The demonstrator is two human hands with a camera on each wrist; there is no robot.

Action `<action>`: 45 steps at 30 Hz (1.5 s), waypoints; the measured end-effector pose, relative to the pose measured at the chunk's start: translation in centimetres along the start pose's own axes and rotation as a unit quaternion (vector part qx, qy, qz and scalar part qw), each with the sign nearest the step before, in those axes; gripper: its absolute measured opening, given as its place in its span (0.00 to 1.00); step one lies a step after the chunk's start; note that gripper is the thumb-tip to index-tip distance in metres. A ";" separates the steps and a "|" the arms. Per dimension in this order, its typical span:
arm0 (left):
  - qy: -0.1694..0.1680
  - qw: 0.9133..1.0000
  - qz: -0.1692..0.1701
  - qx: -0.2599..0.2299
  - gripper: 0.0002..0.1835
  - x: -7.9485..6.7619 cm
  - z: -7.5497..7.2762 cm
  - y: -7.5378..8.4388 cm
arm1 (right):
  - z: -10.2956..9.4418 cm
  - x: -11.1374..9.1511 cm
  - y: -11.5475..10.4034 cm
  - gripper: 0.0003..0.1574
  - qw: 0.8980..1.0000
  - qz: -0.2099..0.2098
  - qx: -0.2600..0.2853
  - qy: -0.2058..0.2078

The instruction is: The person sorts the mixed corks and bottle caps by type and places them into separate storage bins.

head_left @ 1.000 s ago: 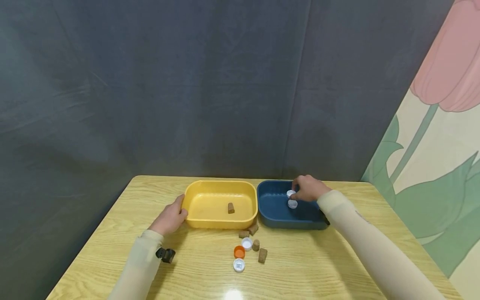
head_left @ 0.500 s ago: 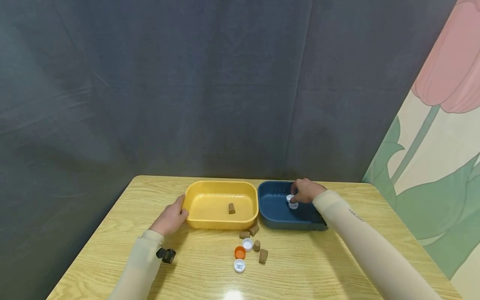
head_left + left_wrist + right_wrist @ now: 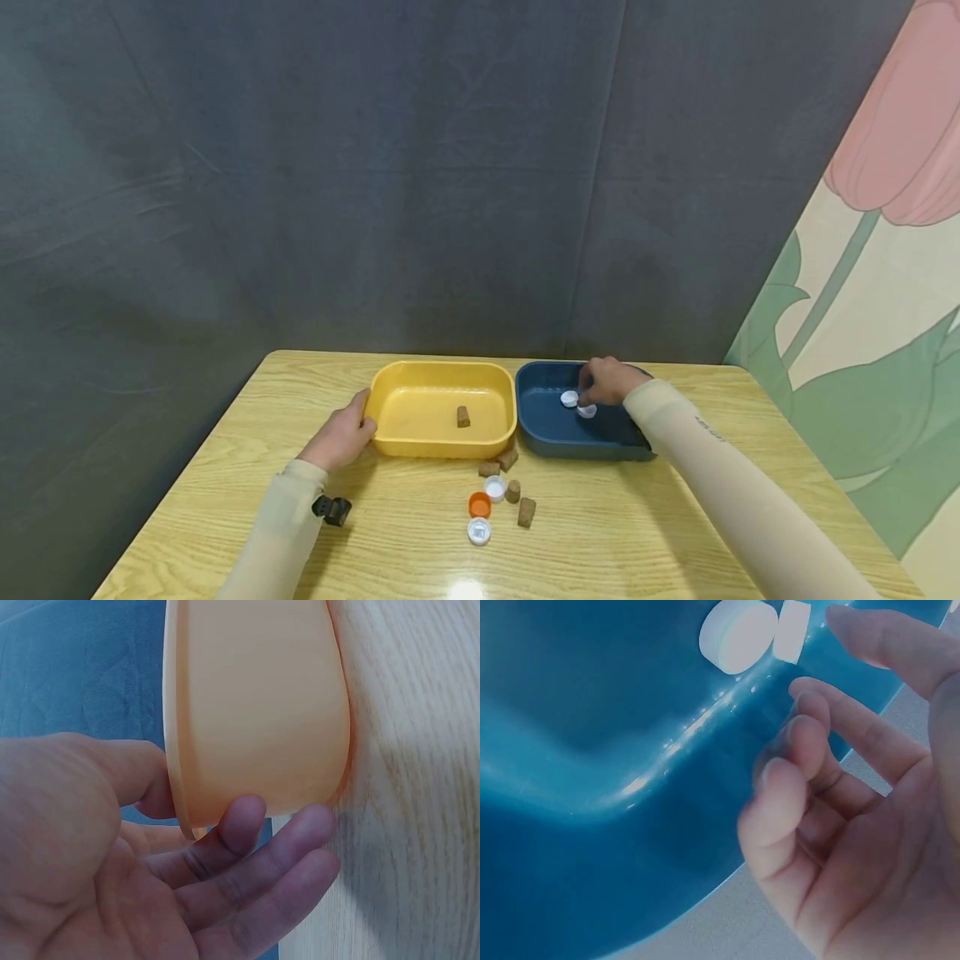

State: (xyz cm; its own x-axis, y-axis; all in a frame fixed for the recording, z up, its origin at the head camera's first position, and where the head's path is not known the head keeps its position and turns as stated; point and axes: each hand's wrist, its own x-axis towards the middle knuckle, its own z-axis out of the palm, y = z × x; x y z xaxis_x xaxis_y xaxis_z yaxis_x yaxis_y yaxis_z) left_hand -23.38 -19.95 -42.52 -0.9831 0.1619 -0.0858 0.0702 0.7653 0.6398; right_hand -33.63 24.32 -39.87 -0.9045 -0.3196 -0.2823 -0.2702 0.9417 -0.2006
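My left hand (image 3: pixel 341 435) grips the left end of the yellow tray (image 3: pixel 442 450), thumb and forefinger at its rim and the other fingers under its outer wall (image 3: pixel 262 712). A single cork (image 3: pixel 462 417) lies inside that tray. My right hand (image 3: pixel 609 381) is over the blue tray (image 3: pixel 558 437), its thumb apart from the bent fingers and nothing between them. Near its fingertips, two white bottle caps (image 3: pixel 569 399) lie in the blue tray. In the right wrist view one white cap (image 3: pixel 739 636) shows its round face and another white cap (image 3: pixel 792 631) is seen edge-on.
In front of the trays lie several corks (image 3: pixel 527 512), an orange bottle cap (image 3: pixel 479 505) and two white caps (image 3: pixel 479 531) on the wooden table (image 3: pixel 600 542). A dark curtain (image 3: pixel 420 183) hangs behind the table.
My right hand has let go of a white bottle cap, which now lies in the blue tray left of the other cap. My left hand has stayed at the yellow tray.
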 end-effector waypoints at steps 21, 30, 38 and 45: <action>-0.002 1.000 0.007 0.003 0.35 -0.4 -0.1 0.2 | 0.4 -3.6 -2.2 0.21 0.986 -0.104 0.105 0.075; -0.005 1.000 0.001 0.001 0.35 -0.3 -0.1 0.2 | 1.9 -6.8 -5.1 0.18 0.972 -0.169 0.109 0.121; -0.005 1.000 -0.006 -0.004 0.36 -0.2 0.0 0.2 | 3.8 -9.4 -7.2 0.12 0.949 -0.247 0.149 0.125; -0.004 1.000 -0.007 -0.008 0.35 -0.2 0.0 0.2 | 6.1 -10.6 -8.3 0.14 0.944 -0.270 0.153 0.114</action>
State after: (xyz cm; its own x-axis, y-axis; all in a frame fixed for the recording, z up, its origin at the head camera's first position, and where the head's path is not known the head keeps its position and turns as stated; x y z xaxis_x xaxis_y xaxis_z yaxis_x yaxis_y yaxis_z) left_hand -23.19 -19.83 -42.38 -0.9827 0.1557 -0.1007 0.0535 0.7581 0.6499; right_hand -19.77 19.27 -40.95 -0.7188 -0.6806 0.1418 -0.6363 0.5619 -0.5286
